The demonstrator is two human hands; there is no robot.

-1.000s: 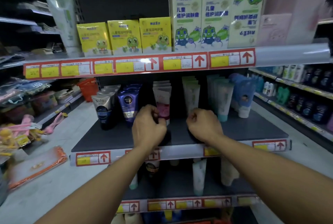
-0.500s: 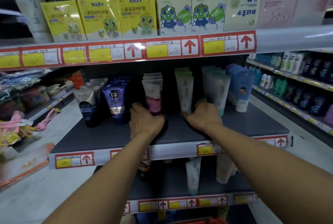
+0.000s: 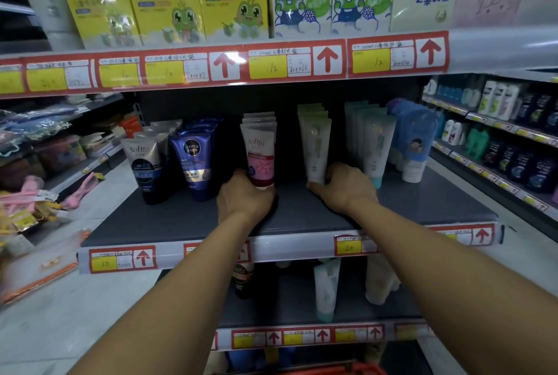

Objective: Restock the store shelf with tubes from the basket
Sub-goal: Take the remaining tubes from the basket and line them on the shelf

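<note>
While fingers (image 3: 238, 176) grip pink tube (image 3: 260, 160), other hand (image 3: 347, 187) holds white tube (image 3: 315, 151), dark shelf (image 3: 302, 211), store aisle.

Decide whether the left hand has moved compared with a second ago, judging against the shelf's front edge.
Yes. The left hand has reached deeper, away from the shelf's front edge, up to the pink tube.

Hands (image 3: 246, 199) at shelved tubes (image 3: 261, 157)
</note>
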